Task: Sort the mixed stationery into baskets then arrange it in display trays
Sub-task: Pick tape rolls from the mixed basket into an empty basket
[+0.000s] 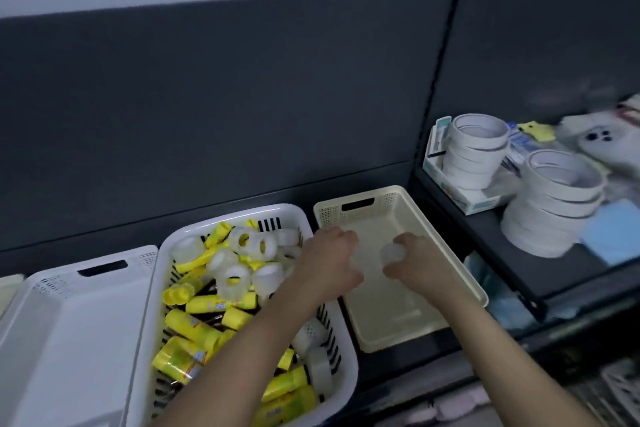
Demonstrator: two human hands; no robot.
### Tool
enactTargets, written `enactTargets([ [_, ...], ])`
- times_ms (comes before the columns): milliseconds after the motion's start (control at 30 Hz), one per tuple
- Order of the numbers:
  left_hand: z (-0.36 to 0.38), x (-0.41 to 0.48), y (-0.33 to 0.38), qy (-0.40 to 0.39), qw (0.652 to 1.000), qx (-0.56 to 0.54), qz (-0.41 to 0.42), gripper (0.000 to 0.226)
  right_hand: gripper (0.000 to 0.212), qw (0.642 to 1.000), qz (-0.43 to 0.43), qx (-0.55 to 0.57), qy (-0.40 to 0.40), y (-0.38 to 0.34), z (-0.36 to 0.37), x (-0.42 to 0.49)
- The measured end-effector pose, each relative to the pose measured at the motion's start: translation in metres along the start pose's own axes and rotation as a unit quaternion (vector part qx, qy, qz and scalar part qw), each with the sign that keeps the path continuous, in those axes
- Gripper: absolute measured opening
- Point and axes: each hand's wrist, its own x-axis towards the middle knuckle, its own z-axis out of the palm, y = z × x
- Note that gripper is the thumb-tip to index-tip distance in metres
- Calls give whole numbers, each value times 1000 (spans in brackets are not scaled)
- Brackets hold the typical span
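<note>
Over the cream basket (446,229), the left hand (330,262) and right hand (415,262) each close on a clear tape roll (391,253) (the left one blurred), likely dropping them in to separate tape from glue sticks (194,322) crowding the white basket (159,305); beyond, stacked white tape rolls (474,152) wait.

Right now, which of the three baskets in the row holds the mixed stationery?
The middle white basket, packed with yellow glue sticks and clear tape rolls. The white basket on its left and the cream basket look empty.
</note>
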Motion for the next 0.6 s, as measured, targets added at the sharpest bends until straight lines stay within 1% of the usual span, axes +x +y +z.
enactTargets([
  [100,10,15,2,-55,991,124,10,36,64,995,-19,-94,-30,12,5,5],
  [167,16,21,2,-61,986,155,6,32,59,989,-38,-136,-41,17,10,9],
  [267,19,23,-3,-29,991,128,-3,44,52,988,-49,-131,-63,21,16,15],
  [367,11,14,-16,9,998,61,8,53,47,990,-75,-117,-35,10,13,21],
  [433,0,2,-29,35,998,47,0,50,49,988,-116,-100,0,-11,13,22],
  [467,-6,-6,-37,53,997,47,-8,45,48,986,-144,-83,9,-25,15,21],
  [533,-17,-22,-54,80,994,63,-28,29,43,978,-203,-54,3,-52,22,14],
  [567,-22,-30,-64,81,993,71,-45,26,41,972,-231,-47,-11,-63,28,9],
  [600,-26,-40,-74,82,992,65,-68,28,38,965,-259,-45,-25,-74,35,4],
])
